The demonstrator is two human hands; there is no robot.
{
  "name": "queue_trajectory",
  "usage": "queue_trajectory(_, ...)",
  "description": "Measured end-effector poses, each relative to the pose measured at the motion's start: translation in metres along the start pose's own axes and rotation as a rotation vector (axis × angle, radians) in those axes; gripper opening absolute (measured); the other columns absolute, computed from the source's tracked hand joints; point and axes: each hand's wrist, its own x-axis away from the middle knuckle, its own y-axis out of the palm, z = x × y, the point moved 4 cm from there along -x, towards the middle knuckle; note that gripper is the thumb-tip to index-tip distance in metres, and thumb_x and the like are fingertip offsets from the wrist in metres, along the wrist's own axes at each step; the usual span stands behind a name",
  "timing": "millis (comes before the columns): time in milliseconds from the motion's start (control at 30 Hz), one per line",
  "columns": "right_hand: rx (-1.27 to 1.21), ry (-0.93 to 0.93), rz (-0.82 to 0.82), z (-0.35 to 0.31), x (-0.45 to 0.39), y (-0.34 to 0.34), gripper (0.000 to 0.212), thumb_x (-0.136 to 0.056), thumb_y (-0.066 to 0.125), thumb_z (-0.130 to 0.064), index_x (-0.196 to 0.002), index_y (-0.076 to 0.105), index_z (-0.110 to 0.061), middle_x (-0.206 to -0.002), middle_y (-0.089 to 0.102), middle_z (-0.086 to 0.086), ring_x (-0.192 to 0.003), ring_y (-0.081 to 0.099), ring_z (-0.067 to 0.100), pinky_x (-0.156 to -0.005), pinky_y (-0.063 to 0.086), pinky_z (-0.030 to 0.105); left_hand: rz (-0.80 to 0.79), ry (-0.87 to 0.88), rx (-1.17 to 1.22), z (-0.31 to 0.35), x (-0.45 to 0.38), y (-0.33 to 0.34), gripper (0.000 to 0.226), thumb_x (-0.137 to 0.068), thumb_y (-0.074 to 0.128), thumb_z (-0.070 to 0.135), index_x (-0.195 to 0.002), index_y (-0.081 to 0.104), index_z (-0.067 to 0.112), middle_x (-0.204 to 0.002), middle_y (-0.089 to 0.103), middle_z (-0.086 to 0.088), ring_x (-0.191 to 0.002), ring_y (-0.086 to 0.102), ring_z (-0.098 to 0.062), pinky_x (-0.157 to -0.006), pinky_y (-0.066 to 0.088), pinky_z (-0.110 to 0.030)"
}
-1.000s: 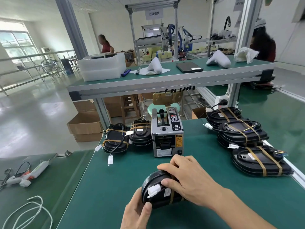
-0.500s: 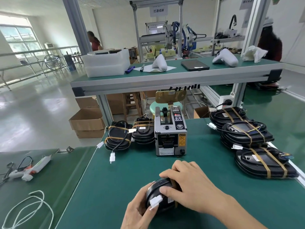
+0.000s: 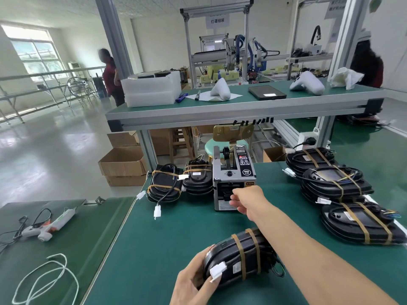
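**Desk:** What lies furthest left of your hands?

**Worker:** A glue gun point(image 3: 50, 225) and a loose white cord point(image 3: 44, 280), both on the neighbouring table and well apart from my left hand point(image 3: 193, 280).

**Desk:** And that hand?

**Worker:** It grips the near end of a black bundle point(image 3: 240, 256), with thumb and fingers curled round its edge. The bundle rests on the green table point(image 3: 154, 249), close in front of me. Two tan bands strap it together, and a white plug point(image 3: 217, 270) sits just beside my thumb.

**Desk:** Where does the right arm go?

**Worker:** My forearm crosses over the far end of the bundle. Beyond it, my right hand point(image 3: 246, 200) is at the front opening of the tape machine point(image 3: 233, 172), fingers curled against it. Whether they pinch anything there, I cannot tell.

**Desk:** What flanks that hand?

**Worker:** Just to its left stand two smaller strapped packs point(image 3: 164, 186), side by side. The nearer one is against the machine's side, and a white plug hangs from the other on a black wire. To the right, apart from my forearm, three flat stacks point(image 3: 334, 183) of the same black parts lie in a row. Each is bound with tan bands.
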Motion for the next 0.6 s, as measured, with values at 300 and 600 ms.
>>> queue_trajectory(300, -0.205, 0.118, 0.111, 0.002, -0.014, 0.014, 0.024, -0.093, 0.066, -0.001, -0.117, 0.064, -0.002, -0.092, 0.074, 0.012, -0.05, 0.065, 0.016, -0.034, 0.036, 0.015, -0.002, 0.003, 0.042, 0.001, 0.001, 0.001, 0.059, -0.091, 0.079, 0.052, -0.145, 0.061, 0.035, -0.137, 0.072, -0.002, -0.132, 0.066, -0.021, -0.107, 0.05, -0.023)
queue_trajectory(600, -0.305, 0.148, 0.159, 0.007, -0.021, 0.017, 0.021, -0.09, 0.071, 0.003, -0.11, 0.063, 0.003, -0.079, 0.071, 0.013, -0.051, 0.067, 0.021, -0.032, 0.037, 0.014, 0.006, 0.062, 0.03, 0.006, 0.003, 0.0, 0.052, -0.094, 0.076, 0.04, -0.144, 0.062, 0.037, -0.137, 0.073, 0.003, -0.132, 0.066, -0.015, -0.105, 0.05, -0.019)
